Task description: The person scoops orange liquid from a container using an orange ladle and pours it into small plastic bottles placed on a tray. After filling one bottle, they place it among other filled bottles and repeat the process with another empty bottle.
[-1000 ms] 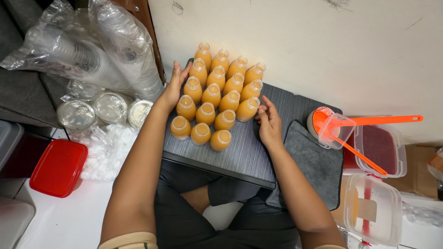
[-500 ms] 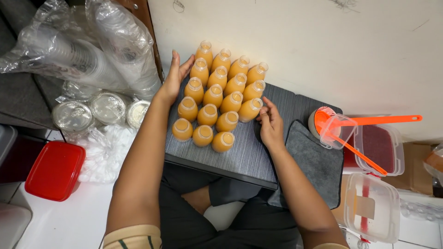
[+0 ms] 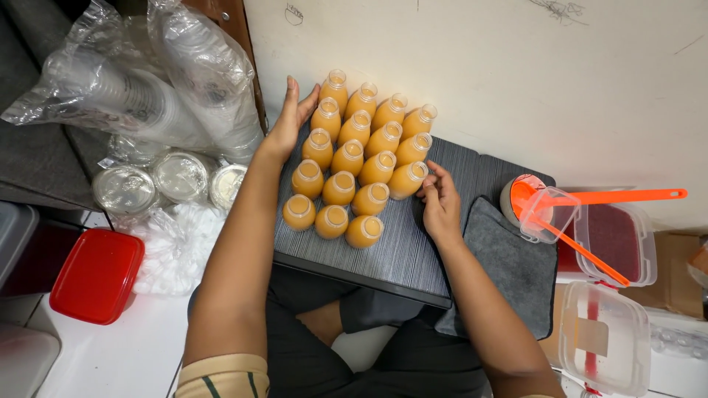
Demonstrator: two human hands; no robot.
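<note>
Left grip (image 3: 289, 121) open and flat, palm against the left flank of the bottle cluster (image 3: 358, 158), nothing grasped; right grip (image 3: 441, 200) loosely open, fingertips touching the bottle at the right end of the third row, nothing enclosed. Cluster of uncapped bottles filled with orange liquid, standing upright in tight slanted rows on the dark ribbed desk (image 3: 413, 250) over the lap. Grey cloth (image 3: 509, 269) just right of the desk, orange funnel (image 3: 525, 193) beyond it, clear lidded tubs (image 3: 158, 184) and red box (image 3: 96, 274) well off to the left.
</note>
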